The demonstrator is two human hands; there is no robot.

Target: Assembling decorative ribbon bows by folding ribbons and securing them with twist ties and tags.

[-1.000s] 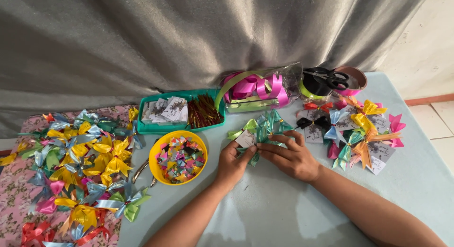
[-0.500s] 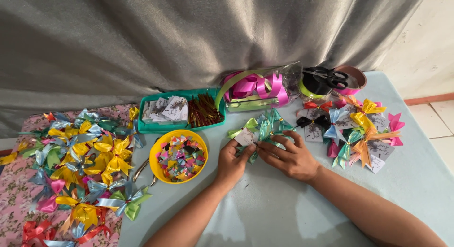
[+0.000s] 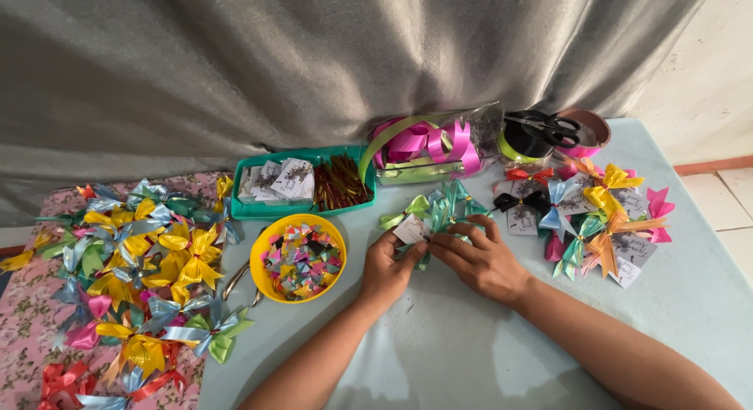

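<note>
Both hands, left hand (image 3: pixel 386 267) and right hand (image 3: pixel 480 261), pinch green ribbon bow (image 3: pixel 441 210), knot seemingly hidden.

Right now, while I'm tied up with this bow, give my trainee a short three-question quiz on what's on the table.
1. True or false: both hands hold the green ribbon bow.
2. What lies in the yellow bowl? A) scissors B) small coloured pieces C) ribbon rolls
3. Where are the black scissors?

Key:
1. True: left hand and right hand grip it.
2. B.
3. On the ribbon rolls at the table's far right.
</note>
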